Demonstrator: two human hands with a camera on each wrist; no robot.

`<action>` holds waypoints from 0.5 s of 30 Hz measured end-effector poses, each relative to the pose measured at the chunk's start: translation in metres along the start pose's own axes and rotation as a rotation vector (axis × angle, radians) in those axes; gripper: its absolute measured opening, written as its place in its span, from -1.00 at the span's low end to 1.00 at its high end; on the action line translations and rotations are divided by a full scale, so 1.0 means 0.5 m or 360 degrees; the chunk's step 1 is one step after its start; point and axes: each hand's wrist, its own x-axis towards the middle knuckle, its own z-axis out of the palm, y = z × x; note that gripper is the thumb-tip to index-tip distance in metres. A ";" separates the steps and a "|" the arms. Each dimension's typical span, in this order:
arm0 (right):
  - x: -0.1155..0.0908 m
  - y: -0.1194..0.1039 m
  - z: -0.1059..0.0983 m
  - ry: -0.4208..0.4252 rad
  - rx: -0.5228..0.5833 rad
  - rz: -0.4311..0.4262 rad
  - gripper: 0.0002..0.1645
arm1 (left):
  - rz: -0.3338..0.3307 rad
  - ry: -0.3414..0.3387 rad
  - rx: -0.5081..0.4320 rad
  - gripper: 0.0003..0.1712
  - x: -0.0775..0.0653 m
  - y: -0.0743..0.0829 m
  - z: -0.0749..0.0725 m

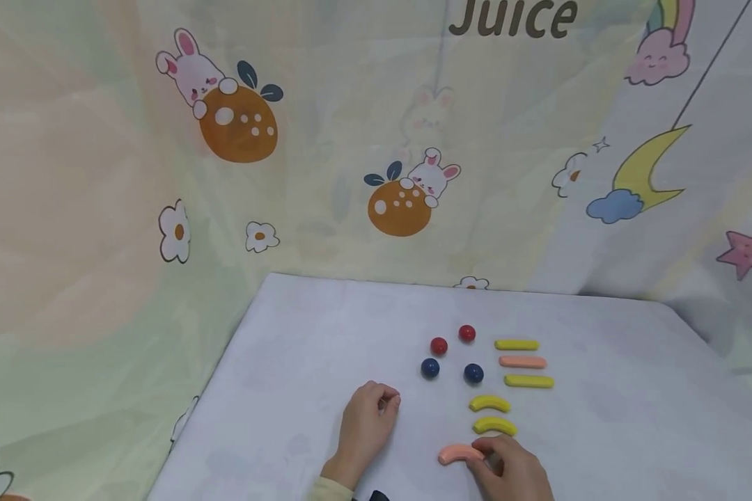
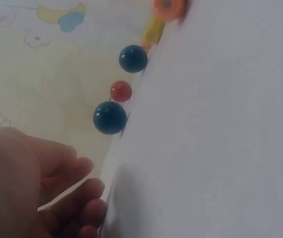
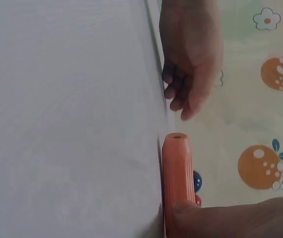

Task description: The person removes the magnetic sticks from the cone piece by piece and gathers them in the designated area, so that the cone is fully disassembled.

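My right hand (image 1: 514, 470) pinches one end of a curved pink piece (image 1: 459, 454) at the front of the white table; its ridged side and the hole in its end show in the right wrist view, where the thumb (image 3: 206, 218) presses on it. My left hand (image 1: 366, 424) rests near the table's middle with loosely curled fingers and nothing in them. Just beyond the right hand lie two curved yellow pieces (image 1: 494, 425), one behind the other. Nearest the left hand is a dark blue ball (image 1: 430, 368), with a second blue ball (image 1: 473, 374) to its right.
Behind the blue balls sit two red balls (image 1: 439, 346). To their right lie a straight yellow stick (image 1: 517, 344), a straight pink stick (image 1: 523, 362) and another yellow stick (image 1: 529, 381), roughly parallel. A printed curtain (image 1: 326, 139) hangs behind the white table (image 1: 276, 362).
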 end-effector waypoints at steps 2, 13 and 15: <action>-0.007 0.027 -0.014 0.0069 0.0013 0.0001 -0.71 | 0.0020 0.0006 0.0017 -0.90 0.000 0.002 -0.002; -0.006 0.094 -0.040 0.0266 0.0086 0.0008 -0.70 | -0.0055 0.0031 -0.0073 -0.94 0.003 -0.002 0.008; -0.011 0.095 -0.041 0.0257 0.0096 0.0042 -0.71 | -0.0066 0.0030 -0.0076 -0.93 0.001 0.000 0.011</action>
